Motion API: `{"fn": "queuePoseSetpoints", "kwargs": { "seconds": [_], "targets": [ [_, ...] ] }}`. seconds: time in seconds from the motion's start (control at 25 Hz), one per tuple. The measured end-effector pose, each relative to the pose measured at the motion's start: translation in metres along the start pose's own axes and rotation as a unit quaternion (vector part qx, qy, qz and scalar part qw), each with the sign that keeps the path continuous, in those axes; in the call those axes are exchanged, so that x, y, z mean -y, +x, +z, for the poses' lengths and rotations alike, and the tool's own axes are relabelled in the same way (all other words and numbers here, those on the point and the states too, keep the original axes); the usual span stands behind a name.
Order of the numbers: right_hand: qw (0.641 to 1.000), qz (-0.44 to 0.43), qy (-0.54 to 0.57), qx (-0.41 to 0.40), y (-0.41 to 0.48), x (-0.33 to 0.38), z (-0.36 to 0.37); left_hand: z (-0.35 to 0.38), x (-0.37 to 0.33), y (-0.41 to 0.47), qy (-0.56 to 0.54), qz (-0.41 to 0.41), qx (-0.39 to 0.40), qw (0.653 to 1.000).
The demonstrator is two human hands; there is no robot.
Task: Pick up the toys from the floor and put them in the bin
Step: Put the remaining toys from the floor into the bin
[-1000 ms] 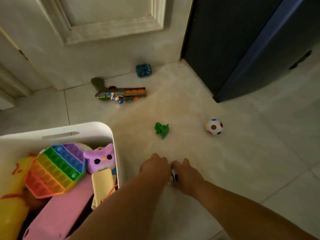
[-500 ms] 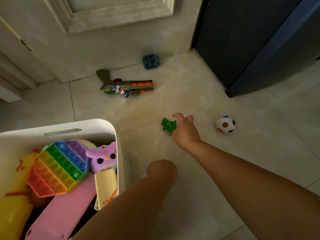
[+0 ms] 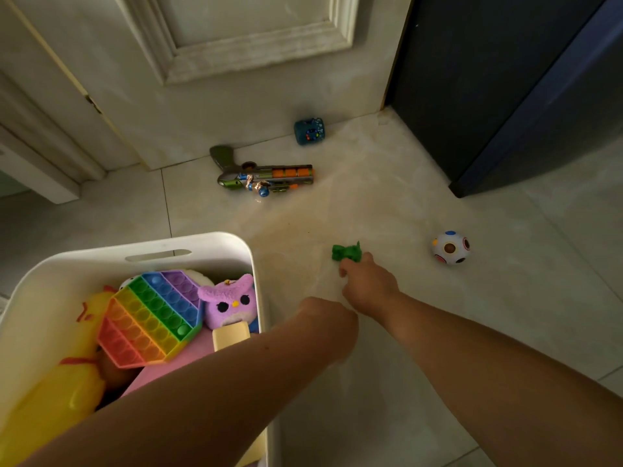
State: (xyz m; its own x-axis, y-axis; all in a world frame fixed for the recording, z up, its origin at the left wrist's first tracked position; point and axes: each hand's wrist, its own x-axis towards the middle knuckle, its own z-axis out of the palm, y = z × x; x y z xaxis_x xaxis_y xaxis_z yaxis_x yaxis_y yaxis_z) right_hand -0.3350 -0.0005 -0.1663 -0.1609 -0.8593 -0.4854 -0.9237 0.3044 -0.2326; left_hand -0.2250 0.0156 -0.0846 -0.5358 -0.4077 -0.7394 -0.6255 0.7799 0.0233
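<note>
A small green toy (image 3: 345,252) lies on the tiled floor right of the white bin (image 3: 215,242). My right hand (image 3: 369,283) reaches over it, fingertips curled onto its near edge. My left hand (image 3: 332,318) is a closed fist just right of the bin's rim; anything inside it is hidden. Farther off lie a toy gun (image 3: 266,176) with orange parts, a blue cube toy (image 3: 309,131) by the door, and a white ball (image 3: 450,248) with coloured dots. The bin holds a rainbow pop toy (image 3: 151,315), a purple plush owl (image 3: 229,303) and a yellow toy (image 3: 67,392).
A white panelled door (image 3: 236,45) stands at the back. A dark cabinet (image 3: 505,79) fills the back right, its corner reaching the floor near the ball. A white door frame base (image 3: 43,183) sits at the left.
My hands were together on a small white toy by the bin. The right hand then reached forward to the green toy and now curls onto it; the left stays a fist.
</note>
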Motion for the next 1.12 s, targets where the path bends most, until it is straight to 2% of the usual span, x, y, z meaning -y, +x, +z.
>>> {"fn": "queuePoseSetpoints", "kwargs": {
  "seconds": [0.12,0.16,0.28,0.36,0.52,0.6,0.72,0.8,0.88,1.0,1.12],
  "targets": [
    [0.992,-0.006,0.005,-0.128,0.0,0.008,-0.007,0.007,0.009,-0.007,-0.024,-0.017,-0.012,0.999],
    [0.992,-0.009,0.001,-0.124,0.003,0.008,-0.009,0.009,0.011,-0.009,-0.03,-0.019,-0.013,0.999],
    [0.999,-0.018,-0.038,0.002,0.009,0.009,-0.005,0.015,0.017,-0.014,-0.04,-0.022,-0.041,0.998],
    [0.996,-0.015,-0.071,0.051,0.01,0.008,0.002,0.015,0.021,-0.013,-0.046,-0.028,-0.062,0.997],
    [0.993,-0.029,-0.108,0.026,0.001,0.004,0.013,0.011,0.022,-0.014,-0.045,-0.033,-0.11,0.992],
    [0.994,-0.034,-0.101,0.032,-0.01,-0.003,0.015,0.006,0.023,-0.023,-0.049,-0.022,-0.171,0.984],
    [0.992,-0.04,-0.106,0.055,-0.029,-0.014,0.019,-0.008,0.033,-0.054,-0.068,0.028,-0.343,0.937],
    [0.998,-0.017,-0.044,0.039,-0.041,-0.011,0.013,-0.012,0.051,-0.085,-0.142,0.053,-0.393,0.907],
    [0.996,-0.018,0.08,-0.018,-0.052,0.004,-0.003,-0.008,0.078,-0.118,-0.231,0.04,-0.393,0.889],
    [0.948,-0.073,0.281,-0.128,-0.081,0.049,-0.04,0.024,0.121,-0.15,-0.343,-0.058,-0.406,0.845],
    [0.899,-0.174,0.343,-0.209,-0.123,0.101,-0.072,0.055,0.149,-0.157,-0.409,-0.139,-0.382,0.817]
  ]
}}
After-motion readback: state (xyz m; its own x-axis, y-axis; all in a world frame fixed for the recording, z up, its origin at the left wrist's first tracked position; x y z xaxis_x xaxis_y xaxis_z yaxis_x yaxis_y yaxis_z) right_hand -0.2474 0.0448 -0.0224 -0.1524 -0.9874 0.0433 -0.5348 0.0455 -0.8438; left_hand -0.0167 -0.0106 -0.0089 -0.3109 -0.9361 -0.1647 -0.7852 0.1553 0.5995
